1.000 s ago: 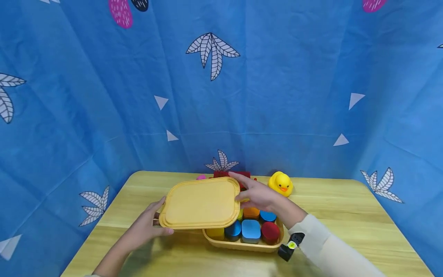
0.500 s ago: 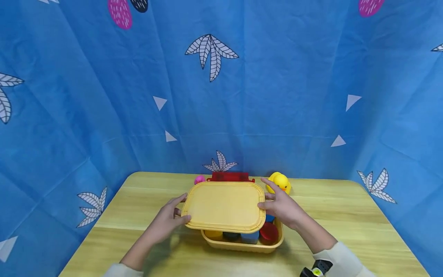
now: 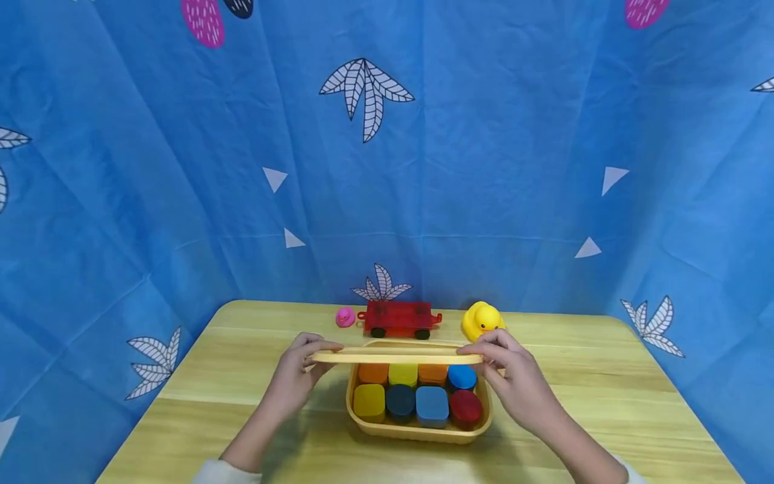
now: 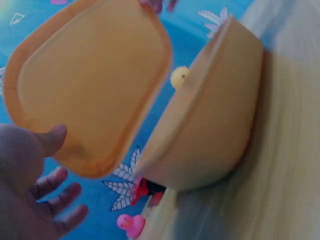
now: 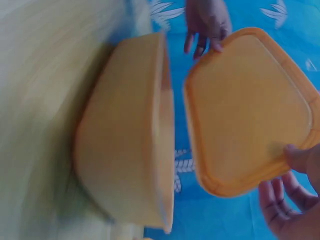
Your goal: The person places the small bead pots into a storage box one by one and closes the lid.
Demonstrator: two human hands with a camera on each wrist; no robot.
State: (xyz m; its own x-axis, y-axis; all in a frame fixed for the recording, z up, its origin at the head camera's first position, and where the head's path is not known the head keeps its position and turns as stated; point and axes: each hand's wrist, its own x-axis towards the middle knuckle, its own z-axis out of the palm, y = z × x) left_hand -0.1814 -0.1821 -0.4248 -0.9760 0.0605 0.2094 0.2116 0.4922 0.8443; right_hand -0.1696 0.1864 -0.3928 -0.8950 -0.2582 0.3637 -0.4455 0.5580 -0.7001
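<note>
A yellow-orange plastic lid is held up over a matching box, seen almost edge-on in the head view. My left hand pinches its left end; in the left wrist view the thumb lies across the face of the lid. At the opposite end my right hand pinches it the same way, thumb on the lid's face. Colourful blocks fill the box in two rows, among them a yellow block, a light blue block and a red block. Part of the back row is hidden behind the lid.
Behind the box stand a red toy wagon and, left of it, a small pink duck. A yellow duck sits back right, beyond my right hand. The wooden table meets a blue patterned curtain at its far edge.
Both hands have carried the lid rightward from the box's left until it is over the box. It has tilted from face-on to nearly edge-on, bringing the wagon and blocks into sight.
</note>
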